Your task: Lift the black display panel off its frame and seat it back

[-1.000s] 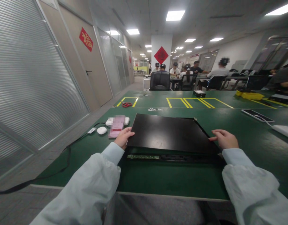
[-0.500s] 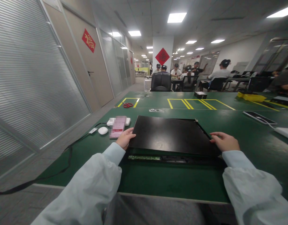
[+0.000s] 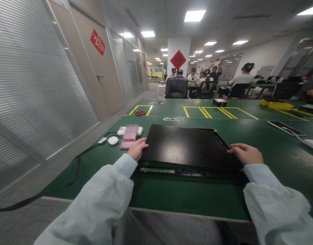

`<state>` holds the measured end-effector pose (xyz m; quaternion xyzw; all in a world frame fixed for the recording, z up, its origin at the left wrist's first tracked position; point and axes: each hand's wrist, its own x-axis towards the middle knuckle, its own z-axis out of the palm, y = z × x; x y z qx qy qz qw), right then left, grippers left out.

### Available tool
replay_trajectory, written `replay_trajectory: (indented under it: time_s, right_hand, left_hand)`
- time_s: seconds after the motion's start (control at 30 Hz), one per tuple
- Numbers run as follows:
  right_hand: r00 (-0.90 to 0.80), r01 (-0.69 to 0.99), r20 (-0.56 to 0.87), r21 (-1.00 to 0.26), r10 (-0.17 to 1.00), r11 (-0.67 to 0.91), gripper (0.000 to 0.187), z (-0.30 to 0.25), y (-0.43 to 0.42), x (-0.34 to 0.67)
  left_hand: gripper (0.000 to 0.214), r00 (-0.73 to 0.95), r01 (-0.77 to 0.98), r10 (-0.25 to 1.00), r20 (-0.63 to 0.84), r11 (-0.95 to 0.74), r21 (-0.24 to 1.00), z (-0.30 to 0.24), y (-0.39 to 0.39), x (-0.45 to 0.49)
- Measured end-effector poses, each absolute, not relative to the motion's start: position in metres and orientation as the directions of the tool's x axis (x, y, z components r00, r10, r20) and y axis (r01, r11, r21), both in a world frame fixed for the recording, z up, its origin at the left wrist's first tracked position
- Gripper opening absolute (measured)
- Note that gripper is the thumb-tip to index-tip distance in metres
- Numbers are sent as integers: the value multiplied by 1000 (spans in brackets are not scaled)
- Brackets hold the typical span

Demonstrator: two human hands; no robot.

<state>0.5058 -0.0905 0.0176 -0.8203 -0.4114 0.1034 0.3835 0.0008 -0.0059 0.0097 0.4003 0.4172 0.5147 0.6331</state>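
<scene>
A large flat black panel (image 3: 184, 146) lies on the green table (image 3: 187, 194), its near edge raised a little over a frame with a green circuit strip (image 3: 157, 169). My left hand (image 3: 137, 148) grips the panel's left edge with curled fingers. My right hand (image 3: 245, 153) rests on the panel's right edge, fingers curled over it. Both arms wear pale sleeves.
A pink phone (image 3: 128, 136), a white earbud case (image 3: 112, 140) and a black cable (image 3: 56, 187) lie left of the panel. Red scissors (image 3: 139, 113), yellow floor-tape boxes, a phone (image 3: 286, 128) and a yellow tray (image 3: 278, 105) sit farther off. Several people sit at tables behind.
Both hands stay on the panel's edges. The view has shifted slightly; the panel looks a little lower and flatter than a second ago.
</scene>
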Motion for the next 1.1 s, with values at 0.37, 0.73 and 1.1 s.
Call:
replay_trajectory:
  time_s: [0.37, 0.73, 1.1]
  right_hand:
    - [636, 620, 143, -679, 758, -392, 21, 3, -84, 520]
    - [644, 620, 90, -644, 760, -449, 20, 15, -88, 507]
    - [675, 553, 36, -685, 737, -473, 14, 22, -91, 500]
  left_hand:
    - [55, 59, -198, 993, -103, 112, 974, 4, -6, 3]
    - [54, 52, 474, 985, 164, -169, 864, -6, 11, -21]
    - [50, 123, 655, 975, 184, -219, 723, -10, 9, -23]
